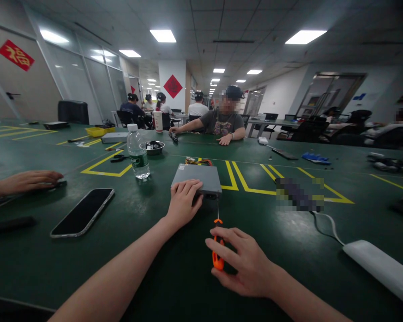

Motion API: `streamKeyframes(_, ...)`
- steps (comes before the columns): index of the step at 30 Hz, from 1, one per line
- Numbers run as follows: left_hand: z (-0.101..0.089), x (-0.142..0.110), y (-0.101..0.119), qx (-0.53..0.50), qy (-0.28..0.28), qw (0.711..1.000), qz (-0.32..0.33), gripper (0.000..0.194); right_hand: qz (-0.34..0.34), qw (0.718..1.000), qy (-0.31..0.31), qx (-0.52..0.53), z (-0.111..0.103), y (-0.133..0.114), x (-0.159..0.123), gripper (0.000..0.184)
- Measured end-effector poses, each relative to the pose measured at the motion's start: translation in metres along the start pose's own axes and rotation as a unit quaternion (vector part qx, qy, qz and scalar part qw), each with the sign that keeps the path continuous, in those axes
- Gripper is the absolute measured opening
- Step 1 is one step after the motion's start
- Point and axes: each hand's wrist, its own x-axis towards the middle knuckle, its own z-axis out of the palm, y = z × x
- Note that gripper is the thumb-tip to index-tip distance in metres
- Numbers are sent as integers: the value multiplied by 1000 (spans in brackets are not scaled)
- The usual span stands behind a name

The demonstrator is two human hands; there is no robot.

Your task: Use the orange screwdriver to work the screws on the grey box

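Note:
A grey metal computer power supply [203,175] lies on the green table, with a bundle of coloured wires at its far side. My left hand [184,201] holds its near left corner, fingers on the top and thumb against the front face. In my right hand [243,259] is a screwdriver [218,259] with an orange and black handle, held between thumb and fingers. Its shaft points away from me, and the tip meets the front face near the right corner. The exact spot under the tip is too small to make out.
Left of the power supply stand a water bottle [139,154] and a metal bowl [154,147]. A phone [83,212] lies nearer, beside another person's hand [36,181]. A white power strip [379,268] is at right. Across the table sits a person [218,123].

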Motion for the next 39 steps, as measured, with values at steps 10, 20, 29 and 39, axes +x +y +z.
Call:
streamKeyframes(10, 0, 0, -1, 9, 2, 1000, 2, 30, 32, 998, 37, 34, 9, 3, -8, 37)
streamKeyframes(20, 0, 0, -1, 5, -2, 1000, 5, 30, 17, 999, 38, 11, 11, 1, -5, 33)
streamKeyframes(29, -1, 0, -2, 7, -5, 1000, 5, 30, 2, 1000, -11, -9, 5, -1, -1, 31)
streamKeyframes(39, -1, 0, -1, 10, 1, 1000, 6, 31, 32, 999, 12, 16, 8, -3, -3, 35)
